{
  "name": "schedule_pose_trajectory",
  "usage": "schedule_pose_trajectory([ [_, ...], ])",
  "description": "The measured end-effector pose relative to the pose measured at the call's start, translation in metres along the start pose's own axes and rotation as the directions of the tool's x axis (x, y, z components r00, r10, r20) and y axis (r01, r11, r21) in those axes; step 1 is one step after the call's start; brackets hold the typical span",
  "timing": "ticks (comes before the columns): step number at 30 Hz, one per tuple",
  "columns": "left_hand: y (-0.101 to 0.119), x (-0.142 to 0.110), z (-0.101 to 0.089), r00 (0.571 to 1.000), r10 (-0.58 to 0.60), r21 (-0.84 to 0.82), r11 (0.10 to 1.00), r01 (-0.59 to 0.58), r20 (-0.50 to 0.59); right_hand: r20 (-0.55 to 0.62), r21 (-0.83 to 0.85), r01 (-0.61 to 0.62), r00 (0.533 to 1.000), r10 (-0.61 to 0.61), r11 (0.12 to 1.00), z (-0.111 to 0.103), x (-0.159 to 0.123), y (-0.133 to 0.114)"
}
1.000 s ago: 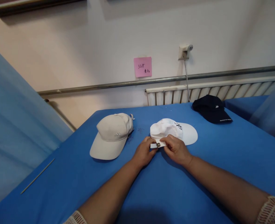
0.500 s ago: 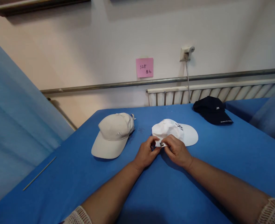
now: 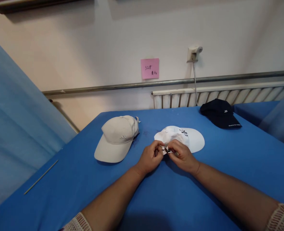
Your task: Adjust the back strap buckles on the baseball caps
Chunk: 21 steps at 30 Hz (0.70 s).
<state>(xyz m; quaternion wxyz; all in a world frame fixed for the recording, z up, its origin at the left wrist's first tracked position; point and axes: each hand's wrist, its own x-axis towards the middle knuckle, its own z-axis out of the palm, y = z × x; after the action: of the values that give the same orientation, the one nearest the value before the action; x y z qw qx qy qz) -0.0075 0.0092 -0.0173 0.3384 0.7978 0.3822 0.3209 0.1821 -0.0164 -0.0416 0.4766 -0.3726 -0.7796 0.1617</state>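
A white baseball cap (image 3: pixel 196 140) with dark lettering lies on the blue-covered table (image 3: pixel 180 205), its brim pointing right. My left hand (image 3: pixel 150 156) pinches the left part of the cap's back strap. From the other side, my right hand (image 3: pixel 182 156) grips the strap at its small dark metal buckle (image 3: pixel 166 149). The fingertips partly hide the strap and buckle. To the left of my hands sits a beige cap (image 3: pixel 117 138), brim toward me. A black cap (image 3: pixel 218 112) rests at the back right.
A thin stick (image 3: pixel 41 177) lies near the table's left edge, beside a light blue curtain (image 3: pixel 19 122). Behind the table are a metal rail (image 3: pixel 122 86), a radiator (image 3: pixel 177 100) and a plugged-in socket (image 3: pixel 193 55). A pink note (image 3: pixel 150 68) is on the wall.
The buckle has turned and now shows its dark edge between my fingers. My hands stay close together, and the crown of the white cap has sunk and shifted slightly left.
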Motion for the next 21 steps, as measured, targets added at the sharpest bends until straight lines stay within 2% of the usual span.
schedule_pose_trajectory([
  [2, 0.001, 0.0, -0.004, 1.0, 0.01, 0.109, 0.994, -0.007, -0.026, -0.054, -0.017, -0.017, 0.998, 0.016, 1.0, 0.0, -0.001, -0.002],
  [4, 0.001, 0.001, -0.007, 0.999, 0.006, 0.137, 0.991, 0.001, -0.053, -0.072, -0.014, -0.048, 0.996, 0.047, 0.999, 0.0, -0.001, -0.005],
  [7, -0.002, 0.002, -0.009, 0.996, -0.023, 0.135, 0.99, 0.034, -0.082, 0.008, -0.014, -0.048, 0.999, 0.048, 0.999, -0.001, -0.001, -0.011],
  [9, -0.007, 0.006, -0.013, 0.987, -0.053, 0.227, 0.97, 0.088, -0.153, 0.031, -0.039, -0.013, 0.999, 0.014, 0.999, 0.0, -0.002, -0.013],
  [11, -0.015, 0.01, -0.021, 0.959, -0.072, 0.323, 0.932, 0.162, -0.274, -0.006, -0.068, 0.012, 1.0, -0.012, 0.998, -0.001, -0.002, -0.013],
  [14, -0.029, 0.015, -0.038, 0.916, -0.049, 0.349, 0.916, 0.2, -0.398, -0.164, -0.118, -0.017, 0.986, -0.003, 0.993, -0.009, 0.001, -0.002],
  [16, -0.035, 0.016, -0.046, 0.897, -0.013, 0.351, 0.918, 0.186, -0.442, -0.335, -0.186, -0.139, 0.939, 0.07, 0.973, -0.022, 0.003, 0.016],
  [18, -0.036, 0.014, -0.049, 0.884, 0.008, 0.346, 0.922, 0.174, -0.468, -0.46, -0.27, -0.374, 0.86, 0.222, 0.887, -0.04, 0.003, 0.04],
  [20, -0.031, 0.011, -0.047, 0.892, -0.04, 0.317, 0.927, 0.201, -0.45, -0.509, -0.246, -0.639, 0.725, 0.464, 0.729, -0.059, 0.001, 0.065],
  [21, -0.028, 0.01, -0.044, 0.906, -0.088, 0.298, 0.927, 0.226, -0.413, -0.488, -0.201, -0.735, 0.648, 0.585, 0.647, -0.067, 0.001, 0.075],
])
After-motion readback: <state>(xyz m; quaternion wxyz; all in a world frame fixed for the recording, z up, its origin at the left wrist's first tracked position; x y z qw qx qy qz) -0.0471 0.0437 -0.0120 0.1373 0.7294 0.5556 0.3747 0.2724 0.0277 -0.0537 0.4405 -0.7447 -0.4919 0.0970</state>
